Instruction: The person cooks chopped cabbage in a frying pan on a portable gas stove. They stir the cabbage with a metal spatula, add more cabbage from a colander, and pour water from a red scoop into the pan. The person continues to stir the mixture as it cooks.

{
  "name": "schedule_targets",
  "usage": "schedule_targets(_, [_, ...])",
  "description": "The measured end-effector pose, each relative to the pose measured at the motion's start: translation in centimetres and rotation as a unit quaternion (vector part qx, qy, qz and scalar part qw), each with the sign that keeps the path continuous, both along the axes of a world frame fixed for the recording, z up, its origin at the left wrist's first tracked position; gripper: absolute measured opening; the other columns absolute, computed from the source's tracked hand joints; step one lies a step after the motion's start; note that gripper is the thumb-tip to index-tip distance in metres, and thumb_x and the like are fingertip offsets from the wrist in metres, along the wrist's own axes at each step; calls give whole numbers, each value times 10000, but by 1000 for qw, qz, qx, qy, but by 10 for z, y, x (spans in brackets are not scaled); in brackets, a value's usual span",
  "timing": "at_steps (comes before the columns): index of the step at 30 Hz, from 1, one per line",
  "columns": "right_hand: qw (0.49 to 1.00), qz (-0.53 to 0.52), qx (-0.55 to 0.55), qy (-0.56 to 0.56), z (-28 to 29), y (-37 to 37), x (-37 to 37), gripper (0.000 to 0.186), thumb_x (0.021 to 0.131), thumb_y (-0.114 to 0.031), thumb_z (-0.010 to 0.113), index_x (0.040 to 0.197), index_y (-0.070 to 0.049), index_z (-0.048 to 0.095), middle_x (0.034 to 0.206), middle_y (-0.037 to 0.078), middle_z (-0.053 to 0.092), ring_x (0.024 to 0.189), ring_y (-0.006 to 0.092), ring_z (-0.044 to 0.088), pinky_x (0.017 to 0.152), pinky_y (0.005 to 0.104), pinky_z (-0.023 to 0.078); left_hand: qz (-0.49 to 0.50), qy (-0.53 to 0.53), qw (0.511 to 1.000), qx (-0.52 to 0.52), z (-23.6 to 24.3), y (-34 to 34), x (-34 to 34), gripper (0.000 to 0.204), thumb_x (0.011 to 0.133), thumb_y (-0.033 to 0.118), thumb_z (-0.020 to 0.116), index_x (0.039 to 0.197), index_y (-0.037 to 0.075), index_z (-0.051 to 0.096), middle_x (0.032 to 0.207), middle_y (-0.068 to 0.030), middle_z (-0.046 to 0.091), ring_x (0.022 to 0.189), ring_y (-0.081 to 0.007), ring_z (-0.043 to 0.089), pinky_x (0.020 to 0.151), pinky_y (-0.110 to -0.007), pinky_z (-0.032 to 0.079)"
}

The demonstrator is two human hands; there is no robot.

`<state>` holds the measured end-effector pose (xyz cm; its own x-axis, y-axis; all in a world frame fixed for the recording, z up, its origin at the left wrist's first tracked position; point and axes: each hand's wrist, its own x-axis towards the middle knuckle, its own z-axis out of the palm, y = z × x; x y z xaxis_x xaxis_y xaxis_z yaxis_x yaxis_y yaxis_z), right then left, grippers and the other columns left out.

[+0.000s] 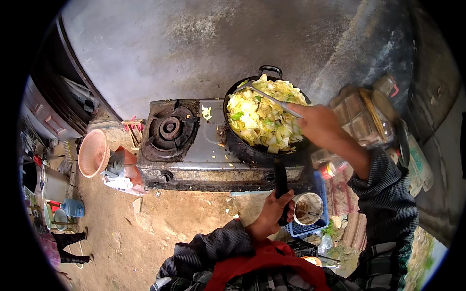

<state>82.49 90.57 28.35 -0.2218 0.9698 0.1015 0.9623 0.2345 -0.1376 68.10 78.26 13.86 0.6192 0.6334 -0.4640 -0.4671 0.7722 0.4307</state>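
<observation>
A black wok (pixel 241 149) heaped with chopped cabbage (pixel 264 114) sits on the right side of a two-burner gas stove (pixel 208 172). My left hand (pixel 272 213) is closed round the wok's long black handle, which points toward me. In my right hand (pixel 320 126) is the grey handle of a spatula (pixel 272 98); it reaches over the cabbage from the right. The spatula's head lies at the far left of the wok, partly in among the leaves. Pale and yellow-green pieces fill the wok almost to its rim.
The left burner (pixel 170 127) is bare, with cabbage scraps (pixel 207 113) beside it. A pink basket (pixel 94 153) stands left of the stove. Near my left hand, a blue crate (pixel 318 225) carries a white pot (pixel 308 208). Another person's legs (pixel 73 247) show at lower left.
</observation>
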Motion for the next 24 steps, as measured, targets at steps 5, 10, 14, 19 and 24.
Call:
schedule_targets(5, [993, 105, 16, -45, 2, -36, 15, 461, 774, -72, 520, 1232, -127, 532, 698, 151, 611, 619, 296, 598, 583, 404, 464, -7, 8, 1000, -6, 4, 0, 2, 202, 881, 243, 580, 928, 127, 420, 647, -20, 487, 473, -122, 454, 407, -278, 368])
schedule_targets(10, [975, 130, 5, -180, -5, -99, 38, 580, 685, -51, 595, 1247, -165, 515, 732, 114, 519, 573, 254, 580, 456, 374, 432, 18, 4, 1000, -13, 4, 0, 1, 169, 889, 219, 563, 886, 109, 435, 617, -17, 495, 441, -120, 456, 373, -275, 369])
schedule_targets(14, [977, 94, 8, -192, -25, -136, 74, 567, 702, -45, 591, 1247, -183, 517, 724, 105, 527, 556, 234, 566, 433, 339, 424, 14, 14, 1000, -9, 4, 1, 2, 185, 883, 227, 576, 879, 118, 426, 620, -15, 491, 446, -121, 449, 382, -268, 361])
schedule_targets(19, [997, 35, 16, -60, -8, -155, 93, 507, 749, -42, 601, 1235, -167, 533, 758, 95, 584, 571, 250, 558, 504, 350, 449, 13, 35, 999, -4, 2, 1, 1, 174, 884, 228, 577, 907, 120, 444, 621, -13, 483, 451, -122, 443, 394, -271, 353])
schedule_targets(24, [992, -23, -29, 119, 28, -171, 104, 528, 735, 27, 602, 1234, -131, 531, 847, 140, 636, 665, 288, 589, 630, 352, 467, 12, 27, 1000, -5, 2, 1, 1, 171, 885, 234, 579, 953, 120, 471, 623, -17, 486, 454, -123, 437, 405, -277, 344])
